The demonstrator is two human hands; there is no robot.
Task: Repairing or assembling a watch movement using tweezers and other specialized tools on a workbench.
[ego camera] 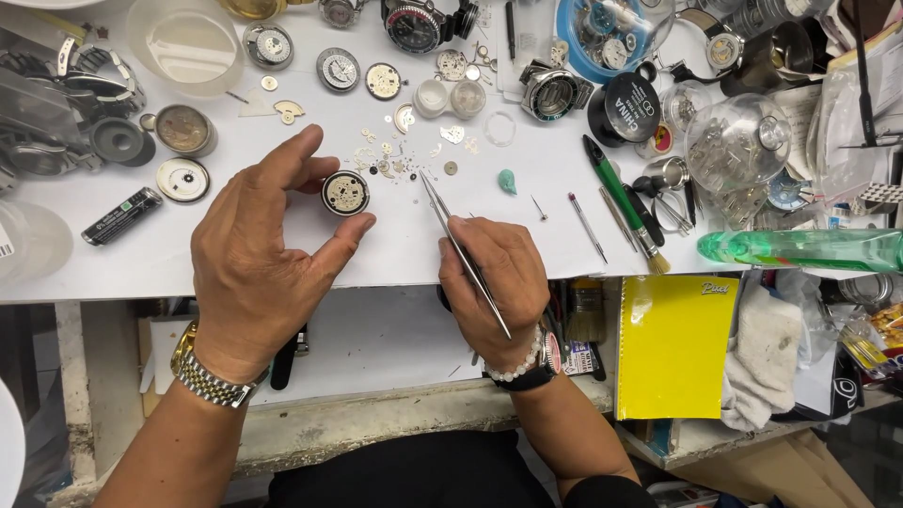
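I see my left hand (259,259) curled over the white tabletop (395,254), thumb and forefinger pinching a round watch movement (345,192) by its rim; the movement sits on the tabletop just beyond my fingertips, its plate facing up. Right of it, well within reach, my right hand (499,282) is closed around a pair of steel tweezers (461,249), whose tips point up and left towards a scatter of tiny loose watch parts (395,155) near the movement, without touching it.

Going left to right among the packaged and labelled items: a small dark battery with a green band (122,215) lies at an angle left of my left hand. A black round lid with white lettering (630,108) stands up right of the loose parts. A green-handled brush (623,202) lies slanted beside it. Below the tabletop edge, a bright yellow notebook (673,343) sits on a lower shelf. Farther right, a clear green plastic bottle (800,249) lies on its side along the tabletop edge.
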